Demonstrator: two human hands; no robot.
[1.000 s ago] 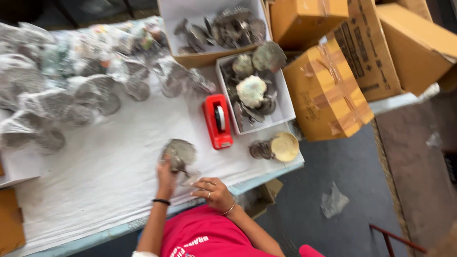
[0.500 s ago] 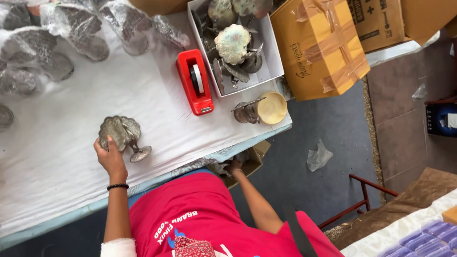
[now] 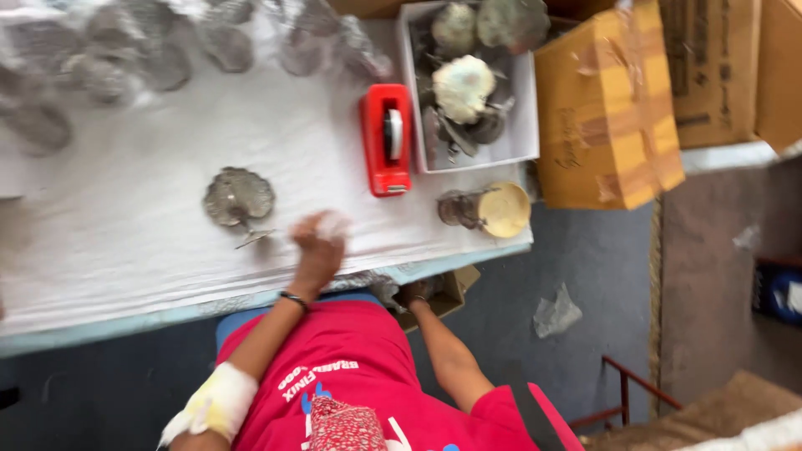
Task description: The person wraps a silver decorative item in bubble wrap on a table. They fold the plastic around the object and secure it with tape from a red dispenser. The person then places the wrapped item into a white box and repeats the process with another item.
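A person in a red shirt leans over a white-covered desk (image 3: 125, 250). The left hand (image 3: 317, 242), blurred, rests on the desk just right of a silver shell-shaped dish (image 3: 238, 198); its grip is unclear. The right hand (image 3: 415, 292) reaches under the desk edge, grip hidden. A red tape dispenser (image 3: 387, 139) lies nearby.

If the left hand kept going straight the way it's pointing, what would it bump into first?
The left hand points up across the white table cover, a little toward the right. Going straight on, it would probably meet the red tape dispenser first, though the hand is blurred, so its exact line is unsure.
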